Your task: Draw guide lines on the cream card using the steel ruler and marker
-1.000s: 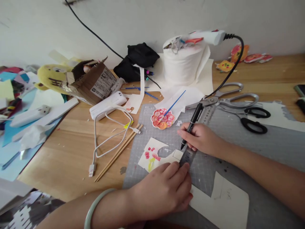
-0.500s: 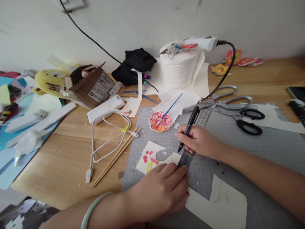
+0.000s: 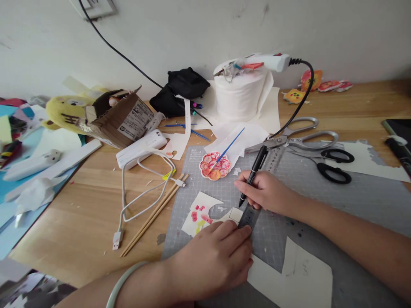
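My right hand (image 3: 268, 192) grips a black pen (image 3: 255, 171), its tip pointing down near a ruler (image 3: 249, 216). Fingers of my left hand (image 3: 212, 261) press on the ruler's near end and on a cut piece of paper (image 3: 195, 211) with red and yellow paint marks. A small drawn rectangle shows on that paper beside the ruler. Under both lies a grey cutting mat (image 3: 272, 239). Another white paper piece (image 3: 308, 269) with faint pen marks sits to the right of my left hand. A painted red flower cutout (image 3: 215, 166) with a blue brush (image 3: 231, 145) on it lies farther back.
Silver scissors (image 3: 313, 140) and black-handled scissors (image 3: 335, 172) rest at the right. A tissue roll (image 3: 237, 98) stands behind. Leftward are chopsticks (image 3: 154, 216), a white cable (image 3: 123, 192), a power bank (image 3: 141, 147) and a cardboard box (image 3: 122, 119).
The camera view has shifted slightly. Both hands keep nearly the same places on the ruler and pen.
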Available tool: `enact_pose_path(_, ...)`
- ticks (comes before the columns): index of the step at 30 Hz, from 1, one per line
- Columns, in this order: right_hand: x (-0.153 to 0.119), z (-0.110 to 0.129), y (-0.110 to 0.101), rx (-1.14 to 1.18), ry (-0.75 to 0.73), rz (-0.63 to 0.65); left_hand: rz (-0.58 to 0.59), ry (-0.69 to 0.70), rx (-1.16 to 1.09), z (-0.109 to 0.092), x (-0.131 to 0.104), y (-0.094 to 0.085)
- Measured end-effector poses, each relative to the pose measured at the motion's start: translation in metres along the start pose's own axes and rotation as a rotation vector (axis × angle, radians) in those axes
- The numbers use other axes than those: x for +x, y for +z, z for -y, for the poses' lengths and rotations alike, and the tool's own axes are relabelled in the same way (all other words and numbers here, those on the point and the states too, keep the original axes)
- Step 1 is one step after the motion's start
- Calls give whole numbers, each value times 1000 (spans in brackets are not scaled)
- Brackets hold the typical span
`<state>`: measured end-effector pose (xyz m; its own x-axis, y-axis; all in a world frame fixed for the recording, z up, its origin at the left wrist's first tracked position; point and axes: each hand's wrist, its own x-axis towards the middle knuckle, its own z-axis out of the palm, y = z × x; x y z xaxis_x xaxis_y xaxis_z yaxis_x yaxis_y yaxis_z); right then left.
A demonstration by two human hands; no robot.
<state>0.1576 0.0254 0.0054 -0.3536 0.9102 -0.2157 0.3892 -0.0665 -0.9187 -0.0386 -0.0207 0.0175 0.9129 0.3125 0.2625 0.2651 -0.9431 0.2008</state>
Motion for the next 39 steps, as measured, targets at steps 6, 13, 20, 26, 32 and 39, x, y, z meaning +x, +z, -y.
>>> enact_pose_path(6,-1,2,-1,-4,3,2,16,-10,4,-1,1,-1)
enact_pose_path(13,-1,2,0,-1,13,2,9,2,-1,-1,1,-1)
enact_pose_path(20,-1,1,-1,-1,19,3,23,-5,-3,-1,1,-1)
enact_pose_path(26,-1,2,0,0,15,-2,41,-9,3,-1,-2,1)
enact_pose_path(32,-2,2,-1,6,-2,3,32,-6,-1,-1,-1,1)
enact_pose_path(39,-2,-4,1,13,-88,-65,50,-8,8,-1,-1,0)
